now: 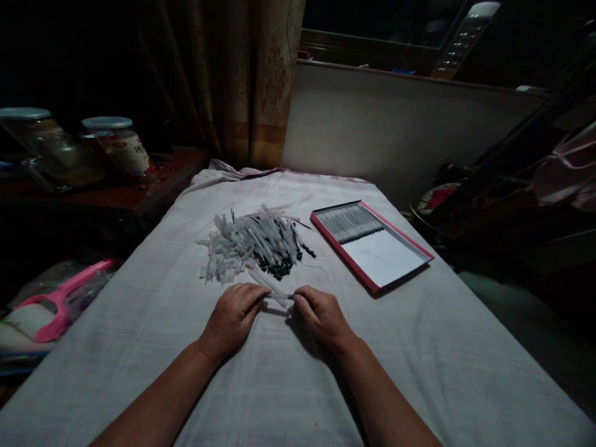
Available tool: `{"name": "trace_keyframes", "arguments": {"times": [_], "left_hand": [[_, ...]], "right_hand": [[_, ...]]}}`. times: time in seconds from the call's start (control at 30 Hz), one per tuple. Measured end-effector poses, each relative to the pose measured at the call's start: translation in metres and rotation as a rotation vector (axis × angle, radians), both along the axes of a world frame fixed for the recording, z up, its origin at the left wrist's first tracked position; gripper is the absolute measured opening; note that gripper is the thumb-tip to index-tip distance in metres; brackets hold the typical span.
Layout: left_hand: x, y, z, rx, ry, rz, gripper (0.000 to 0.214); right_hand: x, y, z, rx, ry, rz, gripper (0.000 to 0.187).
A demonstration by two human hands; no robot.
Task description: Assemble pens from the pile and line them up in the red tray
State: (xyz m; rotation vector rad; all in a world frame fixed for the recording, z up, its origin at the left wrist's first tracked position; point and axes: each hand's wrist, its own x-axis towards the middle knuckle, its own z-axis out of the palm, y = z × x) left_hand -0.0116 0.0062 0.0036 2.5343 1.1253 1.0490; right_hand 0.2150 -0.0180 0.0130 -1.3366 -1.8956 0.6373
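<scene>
Between my two hands a slim pen [279,297] is held level, one end in each pinch. My left hand [236,312] grips its left end and my right hand [321,312] its right end; the fingers cover both tips. Just beyond lies a loose heap of clear pen barrels and caps [251,239], with black parts [279,267] at its near right side. A clear tube [267,282] sticks out of the heap toward my hands. To the right, a shallow red-edged box [347,257] holds a row of pens [349,222] in its far half, with bare white bottom in the near half.
A white cloth [395,372] covers the work surface. At the left stand lidded jars [118,146] on a dark red table [153,186], above a pink-handled item [60,298]. A curtain [251,81] and a wall [354,118] close off the far side.
</scene>
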Motion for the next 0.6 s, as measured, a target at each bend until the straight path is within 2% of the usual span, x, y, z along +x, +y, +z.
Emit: {"name": "trace_keyframes", "arguments": {"times": [0.4,0.6], "left_hand": [[0.0005,-0.0002,0.0020,-0.024,-0.001,-0.004,0.020],[0.0012,-0.0008,0.0023,-0.007,0.018,-0.003,0.019]], "right_hand": [[0.0001,-0.0006,0.0012,-0.011,-0.086,0.015,0.018],[0.0004,-0.0008,0.0024,-0.006,-0.141,0.043,0.026]]}}
